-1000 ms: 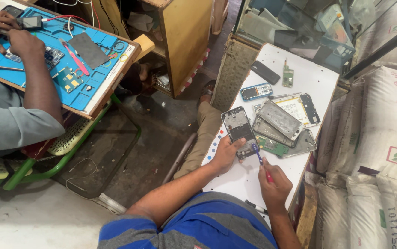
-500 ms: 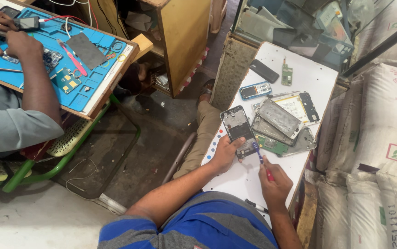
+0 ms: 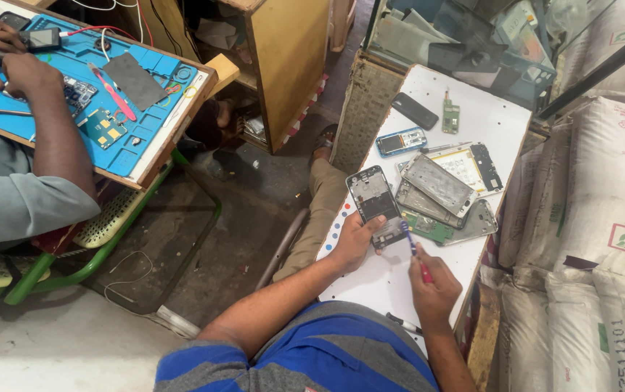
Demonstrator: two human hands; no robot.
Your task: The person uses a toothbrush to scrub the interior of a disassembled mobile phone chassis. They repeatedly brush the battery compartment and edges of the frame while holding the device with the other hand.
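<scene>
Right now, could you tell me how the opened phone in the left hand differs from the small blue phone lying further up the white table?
The opened phone is larger, dark and grey, and gripped by the left hand while the right hand puts a screwdriver to it. The blue phone is smaller, lies sideways and is untouched. Both are over the white table.

Soft, even daylight fills the scene, bright enough to show everything plainly. The white bench (image 3: 472, 116) is the brightest surface and looks slightly washed out toward its far edge, while the floor (image 3: 254, 196) beneath it lies in deeper shade. Shadows are faint and short, with no hard edges. The glass case (image 3: 465, 36) beyond the bench's far edge carries murky reflections. Focus is reasonably sharp throughout, with mild softness and stretching toward the frame's corners.
</scene>
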